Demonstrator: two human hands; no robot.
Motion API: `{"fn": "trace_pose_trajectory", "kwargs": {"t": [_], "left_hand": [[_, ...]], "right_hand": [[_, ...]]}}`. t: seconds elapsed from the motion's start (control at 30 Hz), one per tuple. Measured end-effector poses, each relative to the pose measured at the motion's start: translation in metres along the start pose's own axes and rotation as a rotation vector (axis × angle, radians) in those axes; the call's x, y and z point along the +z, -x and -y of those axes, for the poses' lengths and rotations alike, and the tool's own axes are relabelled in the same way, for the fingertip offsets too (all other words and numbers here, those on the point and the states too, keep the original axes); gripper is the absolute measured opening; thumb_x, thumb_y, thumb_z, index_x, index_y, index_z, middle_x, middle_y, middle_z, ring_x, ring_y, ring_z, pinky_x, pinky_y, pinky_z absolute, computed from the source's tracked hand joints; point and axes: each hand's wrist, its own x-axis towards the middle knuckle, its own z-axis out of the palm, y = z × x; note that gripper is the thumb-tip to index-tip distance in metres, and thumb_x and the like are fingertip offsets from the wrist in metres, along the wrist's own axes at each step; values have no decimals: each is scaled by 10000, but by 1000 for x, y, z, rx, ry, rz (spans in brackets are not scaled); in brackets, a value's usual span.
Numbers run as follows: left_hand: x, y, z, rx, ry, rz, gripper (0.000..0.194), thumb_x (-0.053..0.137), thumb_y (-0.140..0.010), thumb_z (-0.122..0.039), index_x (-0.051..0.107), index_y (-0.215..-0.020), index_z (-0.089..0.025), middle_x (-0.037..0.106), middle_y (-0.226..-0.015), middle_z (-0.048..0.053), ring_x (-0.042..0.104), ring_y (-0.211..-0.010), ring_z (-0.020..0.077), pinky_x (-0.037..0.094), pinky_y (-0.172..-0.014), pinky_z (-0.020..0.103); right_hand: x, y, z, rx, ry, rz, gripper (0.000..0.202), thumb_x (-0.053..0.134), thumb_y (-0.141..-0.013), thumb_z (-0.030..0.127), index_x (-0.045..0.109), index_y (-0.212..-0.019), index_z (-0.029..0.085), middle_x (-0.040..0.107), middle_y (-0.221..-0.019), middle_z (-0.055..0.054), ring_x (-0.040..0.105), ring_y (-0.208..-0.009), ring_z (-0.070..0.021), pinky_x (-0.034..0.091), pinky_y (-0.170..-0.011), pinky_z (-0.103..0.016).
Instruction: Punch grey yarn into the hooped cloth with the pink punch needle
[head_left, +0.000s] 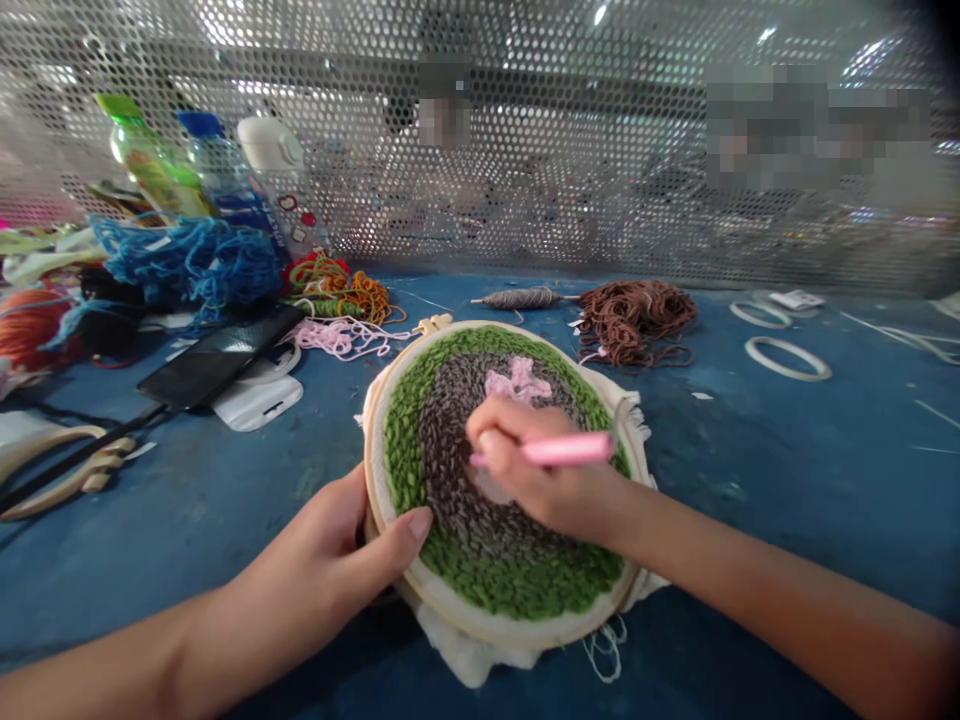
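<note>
A round wooden embroidery hoop (373, 480) holds white cloth covered with green yarn loops around a grey and brown middle. Pink yarn (517, 380) forms a small shape near the top of that middle. My left hand (360, 550) grips the hoop's lower left edge, its thumb on the front and its fingers behind. Over the centre of the hoop, my right hand (540, 470) is closed around a pink pen-like tool (574, 449). The tool's tip is hidden or blurred near the fingers. White cloth hangs out below the hoop.
A black phone (217, 358), blue yarn (187, 265), bottles (150, 160) and another wooden hoop (52, 440) are at the left. Brown yarn (637, 318) and a wound grey spindle (521, 298) lie behind the hoop. White rings (787, 358) lie right, before a perforated metal panel (570, 190).
</note>
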Motion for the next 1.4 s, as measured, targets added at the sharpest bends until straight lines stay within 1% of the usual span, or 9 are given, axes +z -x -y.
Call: {"fn": "trace_pose_trajectory", "kwargs": {"t": [0.07,0.2,0.3,0.5,0.57,0.8,1.1,1.27,1.4], "left_hand": [[-1,-1,0,17,-18,17,292,748,-818,-305,686,-1086,-207,795,-1057,14,719,-895,231,584,-718,222],[0,-2,0,-4,31,39,316,748,-815,-302,674,-1105,-200,794,-1056,34,724,-912,254,600,-736,254],[-1,-1,1,-29,43,27,325,754,-817,-300,670,-1114,-200,793,-1054,33,727,-909,242,596,-739,238],[-5,-1,5,10,3,56,293,729,-843,-294,656,-1107,-192,790,-1059,36,718,-891,231,595,-755,246],[-4,0,4,-22,12,41,296,737,-833,-302,651,-1093,-189,791,-1048,38,715,-905,239,594,-756,254],[-2,0,2,-17,52,59,304,735,-845,-323,651,-1109,-197,784,-1111,44,729,-887,228,593,-756,246],[-7,-2,6,67,-70,98,313,680,-897,-304,659,-1199,-228,789,-1071,10,718,-848,206,585,-713,219],[-5,-1,3,33,-59,60,365,710,-862,-319,658,-1207,-214,798,-1019,35,720,-818,227,593,-688,241],[-5,-2,4,45,-22,93,338,705,-875,-294,660,-1204,-233,791,-1067,22,725,-847,210,594,-725,224]], "right_hand": [[-1,-1,-1,-2,14,38,147,503,-898,216,561,-763,200,516,-621,44,454,-539,-85,344,-519,-236],[-7,-8,-10,115,-366,-230,206,435,-845,197,496,-648,205,424,-520,73,316,-372,-52,197,-370,-221],[-9,-10,-12,133,-413,-291,205,439,-817,195,480,-616,205,399,-511,78,283,-351,-43,160,-355,-224],[-4,-2,-2,29,55,22,154,509,-881,224,562,-738,203,523,-627,39,462,-557,-90,349,-531,-237],[-4,-3,-4,61,24,44,157,507,-876,224,570,-733,204,501,-556,53,437,-504,-88,332,-508,-238],[-14,-13,-17,166,-533,-318,172,471,-780,227,524,-617,204,410,-438,85,269,-318,-50,159,-360,-233],[0,-3,0,29,125,75,108,535,-891,242,594,-806,213,528,-592,52,478,-535,-99,348,-553,-252],[-8,-11,-13,148,-422,-230,188,467,-828,228,528,-652,203,433,-467,80,333,-344,-59,224,-383,-226],[-12,-12,-18,163,-512,-334,172,481,-768,218,532,-605,195,431,-456,76,287,-311,-43,146,-351,-226]]}}
